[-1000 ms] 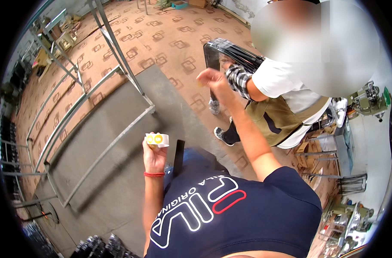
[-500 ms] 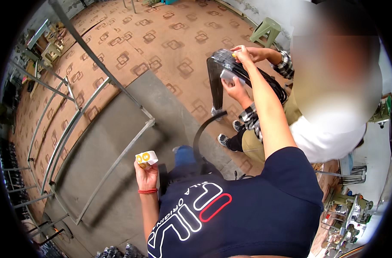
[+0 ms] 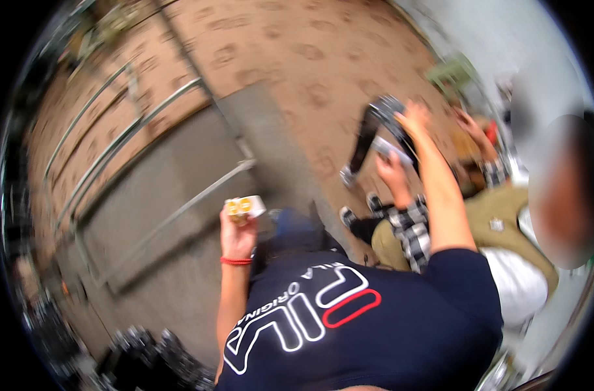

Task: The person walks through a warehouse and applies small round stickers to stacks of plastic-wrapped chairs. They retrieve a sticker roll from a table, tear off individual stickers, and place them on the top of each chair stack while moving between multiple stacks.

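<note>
My left hand [image 3: 239, 231], a red bead bracelet at its wrist, is closed round a roll of stickers [image 3: 243, 208], white with round yellow labels. My right arm reaches far out to the right. My right hand [image 3: 415, 118] is at the top of a bent bundle of black strips [image 3: 370, 130] wrapped in clear plastic; motion smears its fingers. One hand of a co-worker [image 3: 393, 176] is just below, at a pale grey-white piece [image 3: 389, 151] on the bundle. The co-worker's other hand [image 3: 474, 132] is raised off to the right, apart from the bundle.
A co-worker in an olive vest [image 3: 499, 225] and checked sleeves stands close at my right. Grey metal frame rails [image 3: 127, 127] span the left side. Black plastic-wrapped bundles [image 3: 147, 362] lie at the lower left. A green stool [image 3: 455, 77] stands by the wall.
The view has swung, shifting the scene rightward. The co-worker's one hand has left the bundle and moved right. A dark curved strip near my body no longer shows clearly. My left hand keeps the roll.
</note>
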The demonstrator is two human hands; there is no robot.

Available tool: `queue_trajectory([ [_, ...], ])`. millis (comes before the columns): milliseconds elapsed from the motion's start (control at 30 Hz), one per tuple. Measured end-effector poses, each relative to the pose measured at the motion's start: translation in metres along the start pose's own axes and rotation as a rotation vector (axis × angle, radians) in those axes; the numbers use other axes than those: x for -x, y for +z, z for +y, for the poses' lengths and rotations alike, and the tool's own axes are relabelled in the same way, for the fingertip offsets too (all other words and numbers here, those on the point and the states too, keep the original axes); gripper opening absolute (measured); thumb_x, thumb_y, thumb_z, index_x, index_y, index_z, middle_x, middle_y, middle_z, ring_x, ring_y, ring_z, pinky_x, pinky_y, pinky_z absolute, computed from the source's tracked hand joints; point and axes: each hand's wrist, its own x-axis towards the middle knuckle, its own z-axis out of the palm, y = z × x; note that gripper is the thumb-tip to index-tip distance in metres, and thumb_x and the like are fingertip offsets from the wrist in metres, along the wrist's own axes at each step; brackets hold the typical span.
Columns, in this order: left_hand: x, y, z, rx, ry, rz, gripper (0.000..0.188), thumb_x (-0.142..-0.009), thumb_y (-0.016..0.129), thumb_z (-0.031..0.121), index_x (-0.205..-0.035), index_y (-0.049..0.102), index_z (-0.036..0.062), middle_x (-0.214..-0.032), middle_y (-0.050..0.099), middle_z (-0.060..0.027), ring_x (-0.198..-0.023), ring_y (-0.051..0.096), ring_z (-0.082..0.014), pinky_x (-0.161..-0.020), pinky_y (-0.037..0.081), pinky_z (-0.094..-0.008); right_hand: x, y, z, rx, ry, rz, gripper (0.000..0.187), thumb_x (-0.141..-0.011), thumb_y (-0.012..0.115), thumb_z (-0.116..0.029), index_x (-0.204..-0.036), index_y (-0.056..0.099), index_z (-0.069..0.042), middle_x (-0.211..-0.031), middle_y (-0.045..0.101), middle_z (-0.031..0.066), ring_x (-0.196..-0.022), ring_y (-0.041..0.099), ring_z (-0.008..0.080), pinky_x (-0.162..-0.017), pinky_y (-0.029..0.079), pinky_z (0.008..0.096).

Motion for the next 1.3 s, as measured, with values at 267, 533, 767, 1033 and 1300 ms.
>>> queue_trajectory([
  [267,0.056,-0.035,0.029,0.226,0.233,0.198,0.028,-0.087,0.045,0.041,-0.093,0.055,0.0161,-0.086,0.06,-0.0009,-0.066,0.057,-0.0144,-0.057,0.049,-0.028,0.098,-0.084,-0.223,-0.95,-0.717,-0.106,0.033,-0.085,0.045,-0.016,-0.114,0.049,0.0,-0.108,0.054,0.0178,-0.096,0.053,0.0287,-0.084,0.043,0.0367],
  [533,0.227,-0.162,0.092,0.344,0.935,0.534,0.034,-0.089,0.037,0.043,-0.104,0.052,0.0158,-0.093,0.059,-0.0004,-0.082,0.057,-0.014,-0.07,0.046,-0.0286,0.523,-0.242,-0.461,-0.981,-2.072,-0.989,0.047,-0.078,0.056,-0.001,-0.123,0.043,-0.007,-0.09,0.051,0.0054,-0.082,0.049,0.0133,-0.073,0.042,0.0265],
  [767,0.4,-0.262,0.133,0.499,1.3,0.723,0.033,-0.084,0.046,0.042,-0.097,0.056,0.0133,-0.084,0.059,0.0,-0.072,0.055,-0.0126,-0.062,0.045,-0.0274,0.718,-0.308,-0.527,-0.704,-2.24,-1.744,0.043,-0.077,0.056,-0.003,-0.119,0.046,-0.004,-0.078,0.052,-0.0023,-0.07,0.046,0.0049,-0.064,0.038,0.0184],
  [1033,0.506,-0.314,0.184,0.555,1.367,0.768,0.024,-0.086,0.045,0.035,-0.091,0.054,0.0129,-0.082,0.058,0.0014,-0.073,0.056,-0.0113,-0.064,0.046,-0.0273,0.867,-0.327,-0.579,-0.461,-1.951,-2.282,0.032,-0.081,0.054,-0.002,-0.113,0.049,-0.001,-0.083,0.054,-0.0008,-0.076,0.052,0.0068,-0.068,0.046,0.0224],
  [1300,0.552,-0.415,0.309,0.723,1.455,0.79,0.023,-0.088,0.044,0.034,-0.087,0.052,0.0122,-0.077,0.055,0.0024,-0.07,0.054,-0.0107,-0.062,0.045,-0.0261,0.974,-0.334,-0.713,-0.266,-2.062,-2.159,0.03,-0.078,0.053,0.005,-0.108,0.055,0.001,-0.083,0.057,0.0,-0.072,0.051,0.0048,-0.065,0.043,0.0205],
])
